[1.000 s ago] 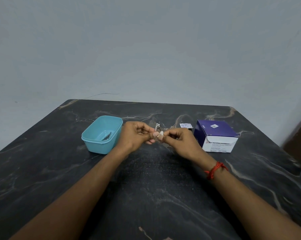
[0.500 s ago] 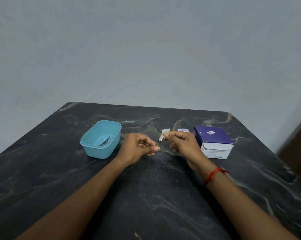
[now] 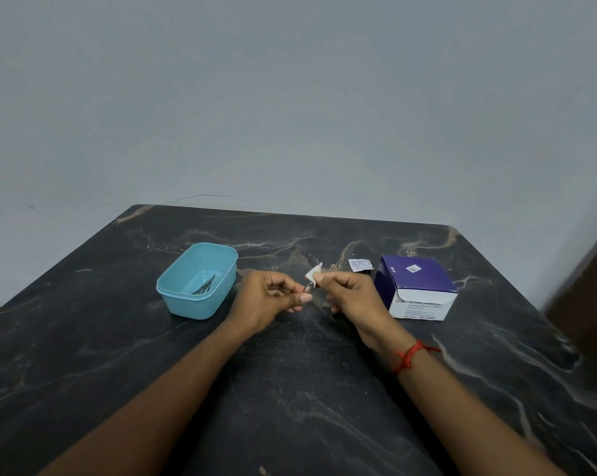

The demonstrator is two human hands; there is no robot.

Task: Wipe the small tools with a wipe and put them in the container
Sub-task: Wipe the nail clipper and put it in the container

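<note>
My left hand (image 3: pixel 269 298) pinches a small metal tool (image 3: pixel 308 287), most of it hidden in the fingers. My right hand (image 3: pixel 350 295) holds a small white wipe (image 3: pixel 314 271) folded over the tool's tip, just above the middle of the dark table. A light blue container (image 3: pixel 173 293) stands to the left of my left hand, with thin metal tools (image 3: pixel 206 286) lying inside it.
A purple and white box of wipes (image 3: pixel 416 286) stands to the right of my right hand. A torn wipe sachet (image 3: pixel 358 264) lies behind it, toward the table's far edge. The dark marble table (image 3: pixel 290 389) ends at a grey wall.
The hands have drawn slightly apart. The wipe has slid along the tool to its tip, and more of my left thumb shows. The view shifted a little.
</note>
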